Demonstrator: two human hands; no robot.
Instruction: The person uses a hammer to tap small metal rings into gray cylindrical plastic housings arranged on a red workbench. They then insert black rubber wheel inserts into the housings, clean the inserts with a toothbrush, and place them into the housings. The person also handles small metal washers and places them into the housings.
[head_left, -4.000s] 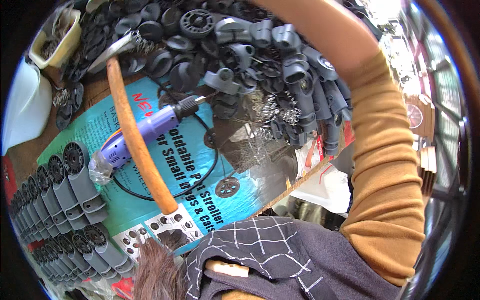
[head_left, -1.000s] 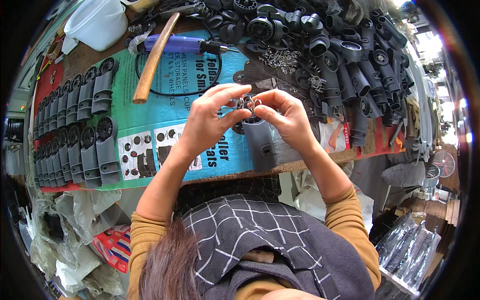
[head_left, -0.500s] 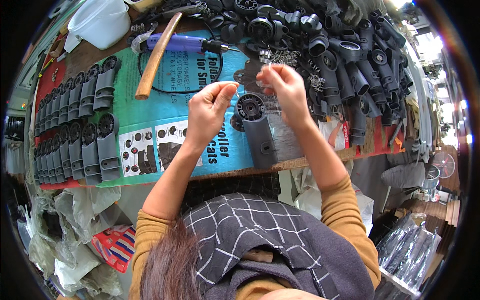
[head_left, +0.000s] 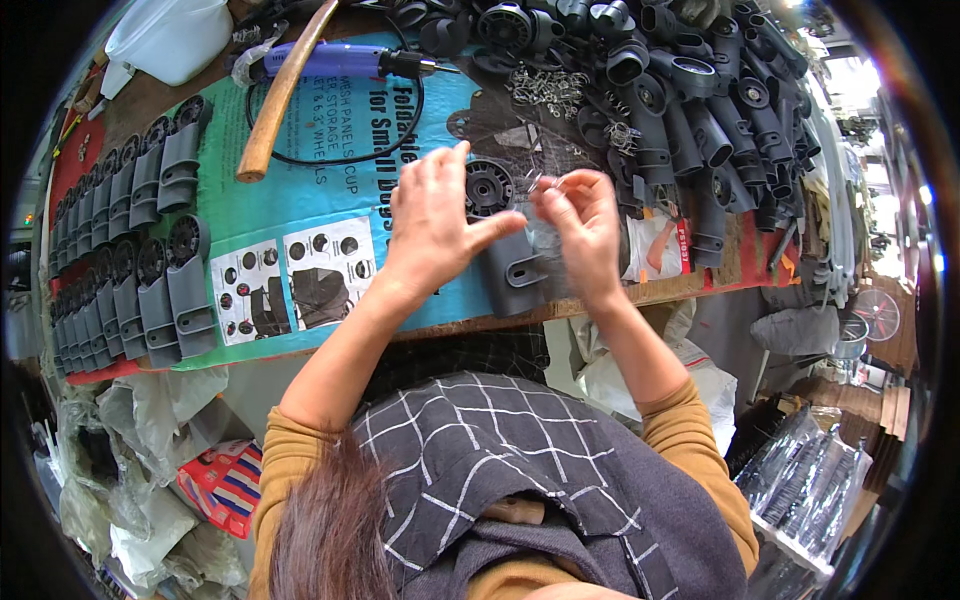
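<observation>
Right in front of me at the table edge lies a dark grey plastic tube-shaped part [head_left: 518, 282] with a black round hub at its far end. My left hand [head_left: 428, 215] is open over its left side, thumb stretched toward the hub. To the right of the hub, my right hand [head_left: 582, 222] pinches a small shiny wire piece [head_left: 534, 180], possibly a spring. The exact shape of this piece is too small to tell. Beyond the hands, a pile of small metal springs [head_left: 548, 92] lies on the dark surface.
Rows of similar grey parts [head_left: 180, 165] stand at left. A wooden-handled hammer [head_left: 285, 95] rests across a purple electric screwdriver [head_left: 340, 62] with a black cable. More grey tube parts [head_left: 710, 135] are heaped at right, and a white plastic tub [head_left: 170, 40] stands at far left.
My left hand has gone from a pinch to spread fingers and come down beside the hub. My right hand has moved nearer to me, with the wire piece. The view has shifted slightly.
</observation>
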